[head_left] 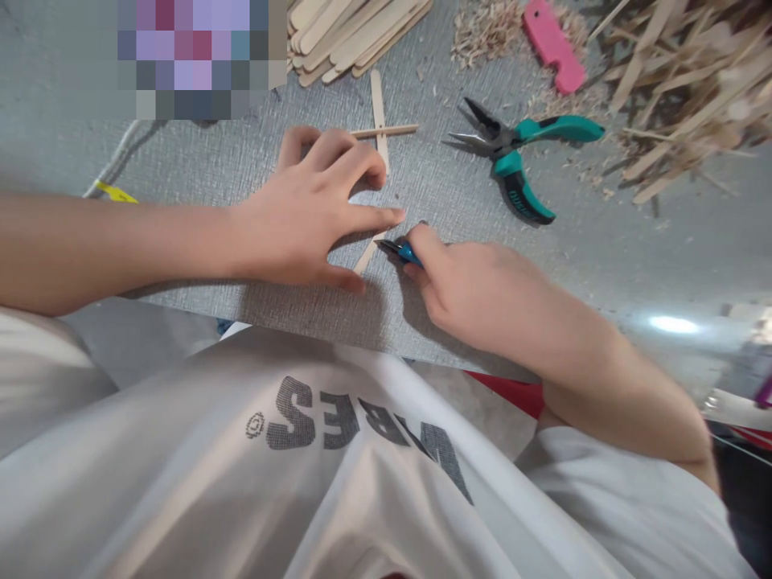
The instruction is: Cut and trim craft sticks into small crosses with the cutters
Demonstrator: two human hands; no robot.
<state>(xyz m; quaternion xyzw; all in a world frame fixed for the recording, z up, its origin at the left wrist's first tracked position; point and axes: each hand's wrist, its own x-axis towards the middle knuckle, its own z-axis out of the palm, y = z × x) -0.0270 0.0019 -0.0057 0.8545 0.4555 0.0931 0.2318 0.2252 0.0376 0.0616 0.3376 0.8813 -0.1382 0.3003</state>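
My left hand rests on the grey table with its fingers spread. Its thumb and index fingertip lie by the two ends of a thin wooden stick, seemingly pressing it down. Closed around a blue craft knife is my right hand, with the dark pointed blade at the stick's middle. Just beyond my left fingers, a wooden craft stick and a narrower stick lie crossed.
Long-nose pliers with teal handles lie open on the right. Behind them are wood shavings and a pink tool. Craft sticks are stacked at the back; split strips heap at the far right. A white cable runs at left.
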